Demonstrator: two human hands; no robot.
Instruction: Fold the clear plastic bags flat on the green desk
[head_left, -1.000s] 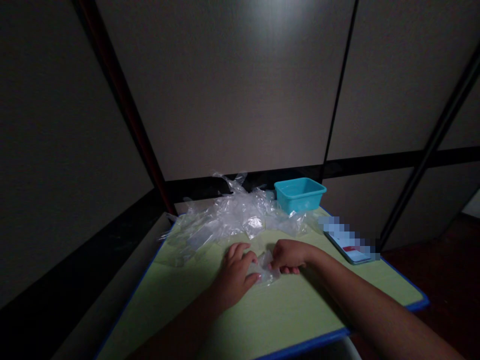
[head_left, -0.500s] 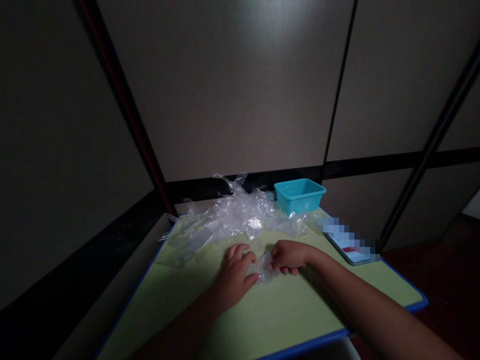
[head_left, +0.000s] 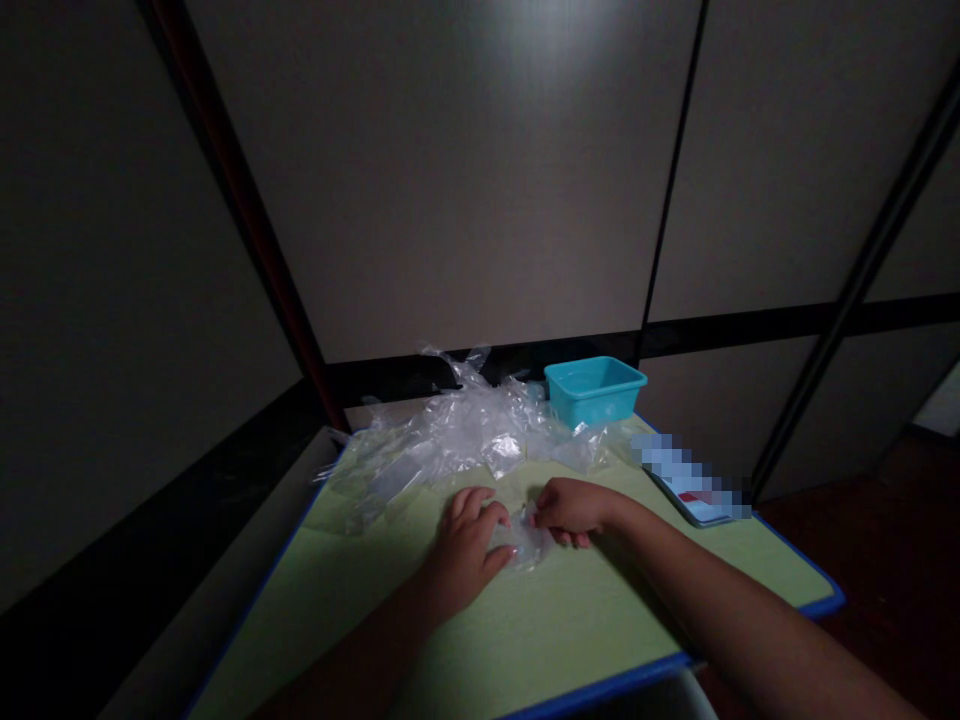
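On the green tabletop (head_left: 540,630) lies a small clear plastic bag (head_left: 527,546), between my two hands. My left hand (head_left: 466,555) rests on its left side with fingers spread, thumb and index finger apart at the plastic. From the right, my right hand (head_left: 574,508) pinches the bag's upper right edge between thumb and curled fingers. What lies inside the bag, if anything, is too blurred to tell. Just beyond my hands is a heap of crumpled clear plastic bags (head_left: 480,430).
At the back right stands a turquoise plastic basket (head_left: 596,402). A phone (head_left: 694,500) with a lit, partly blurred screen lies along the right side. The table's edge is trimmed in blue (head_left: 600,690). Panelled cupboard doors (head_left: 480,200) rise right behind the table.
The plastic between my hands has shifted slightly and looks more spread out. Both hands keep nearly the same pose. The whole view has moved a little.
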